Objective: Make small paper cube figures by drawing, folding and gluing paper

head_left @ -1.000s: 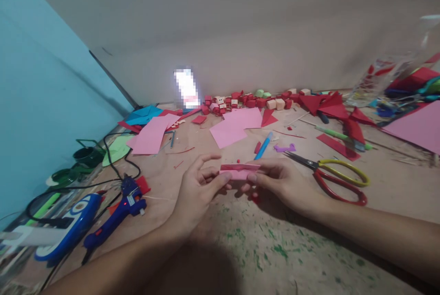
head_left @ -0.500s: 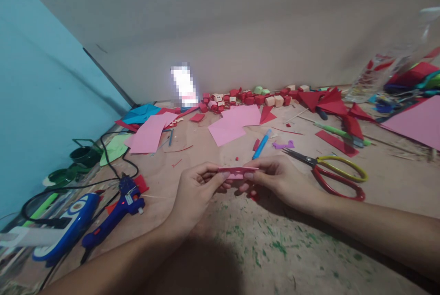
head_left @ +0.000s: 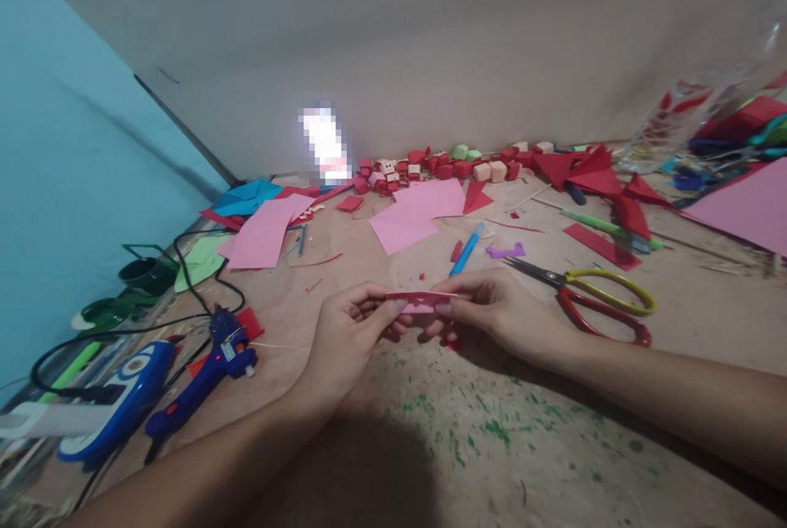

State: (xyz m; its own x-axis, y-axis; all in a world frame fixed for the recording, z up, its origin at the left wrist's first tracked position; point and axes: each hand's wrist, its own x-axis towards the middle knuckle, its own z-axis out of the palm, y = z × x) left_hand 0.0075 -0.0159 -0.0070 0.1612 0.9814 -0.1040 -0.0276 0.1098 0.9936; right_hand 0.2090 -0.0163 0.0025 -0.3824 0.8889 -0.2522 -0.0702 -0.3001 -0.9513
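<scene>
A small folded strip of pink and red paper [head_left: 420, 301] is pinched between both my hands just above the brown work surface [head_left: 522, 446]. My left hand [head_left: 348, 335] grips its left end with thumb and fingers curled over it. My right hand [head_left: 501, 313] grips the right end, thumb on top. The paper lies almost flat and edge-on, so its underside is hidden. Scissors with red and yellow handles [head_left: 590, 298] lie just right of my right hand.
A blue glue gun [head_left: 206, 368] with a black cord lies at the left beside a blue and white device [head_left: 107, 401]. Pink sheets [head_left: 418, 212], a blue pen [head_left: 466, 249], red paper triangles [head_left: 590, 175] and small paper cubes [head_left: 443, 167] lie farther back.
The paper has tipped from facing me to nearly flat. My left fingers, spread a second ago, have closed over its left end.
</scene>
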